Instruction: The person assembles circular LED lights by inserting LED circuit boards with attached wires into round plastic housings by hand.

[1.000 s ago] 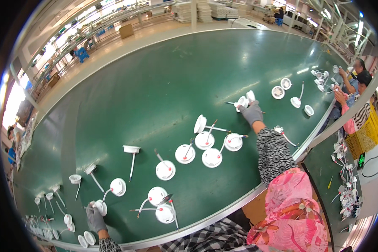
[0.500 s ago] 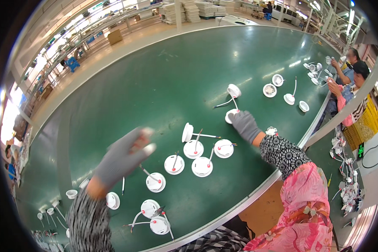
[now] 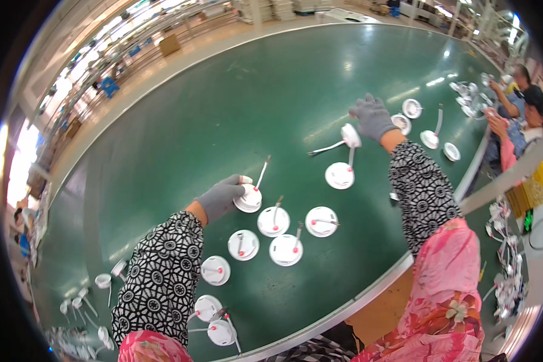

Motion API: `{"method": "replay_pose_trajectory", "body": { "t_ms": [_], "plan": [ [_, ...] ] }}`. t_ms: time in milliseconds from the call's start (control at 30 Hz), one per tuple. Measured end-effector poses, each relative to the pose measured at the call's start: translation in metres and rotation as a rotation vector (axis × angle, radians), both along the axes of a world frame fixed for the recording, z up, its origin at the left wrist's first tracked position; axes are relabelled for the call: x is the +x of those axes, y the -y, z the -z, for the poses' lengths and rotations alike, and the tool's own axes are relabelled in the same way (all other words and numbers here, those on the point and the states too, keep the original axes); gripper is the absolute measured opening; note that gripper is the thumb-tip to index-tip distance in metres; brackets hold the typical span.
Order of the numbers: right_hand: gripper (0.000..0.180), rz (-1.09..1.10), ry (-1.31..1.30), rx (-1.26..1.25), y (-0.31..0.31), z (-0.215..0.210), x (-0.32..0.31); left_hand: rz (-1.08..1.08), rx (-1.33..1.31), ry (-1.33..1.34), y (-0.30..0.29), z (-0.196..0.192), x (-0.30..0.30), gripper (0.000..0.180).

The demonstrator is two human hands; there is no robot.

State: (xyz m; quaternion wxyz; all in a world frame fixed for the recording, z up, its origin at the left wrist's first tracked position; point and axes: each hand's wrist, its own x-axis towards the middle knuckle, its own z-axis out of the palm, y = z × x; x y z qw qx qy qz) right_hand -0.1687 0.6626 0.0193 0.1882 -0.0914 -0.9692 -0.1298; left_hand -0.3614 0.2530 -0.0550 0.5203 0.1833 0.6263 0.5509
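My left hand, in a grey glove with bare fingertips, grips the left edge of a white round lamp fitting. That fitting's wire stands up toward the far side. Above the belt farther right, my right hand, also gloved, has its fingers loosely apart with nothing seen in them. Just left of it, a white fitting rests on its side with its wire out to the left. Another fitting lies flat nearer me. Partly behind the right hand is an open-faced round fitting.
Several wired fittings lie before me, among them one near the middle and one by my left sleeve. The green belt has a metal edge nearest me. At the right, two people handle white parts; a wire heap lies below.
My left hand has come right and taken hold of the fitting that stood on edge, now tipped over. My right hand has let go of the flat fitting and moved farther away.
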Motion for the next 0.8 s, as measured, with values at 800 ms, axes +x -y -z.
{"method": "replay_pose_trajectory", "body": {
  "t_ms": [800],
  "plan": [
    [0.04,0.013,0.036,-0.028,0.004,0.091,0.073,-0.107,-0.545,-1.116,0.244,-0.068,0.004,0.051]
  ]
}}
